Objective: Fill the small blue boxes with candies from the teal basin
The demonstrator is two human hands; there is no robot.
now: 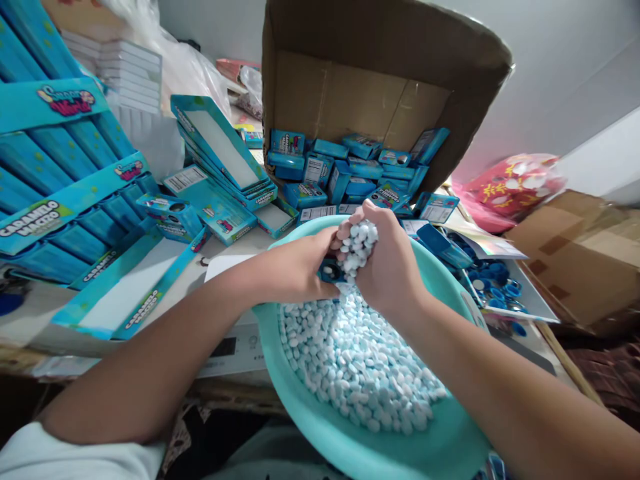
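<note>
Over a teal basin (470, 413) of pale candies (365, 367), a person's right hand (383, 260) cups a heap of them against a small blue box (330, 270) gripped in the left hand (313, 263).

The bowl (350, 448) at the desk's (25, 330) near edge is turquoise, its candies (360, 373) white and pale blue. Toward the left edge, the display box (43, 110) is blue — yellow-green spots, pink lettering. The big carton (310, 87) is brown.
</note>
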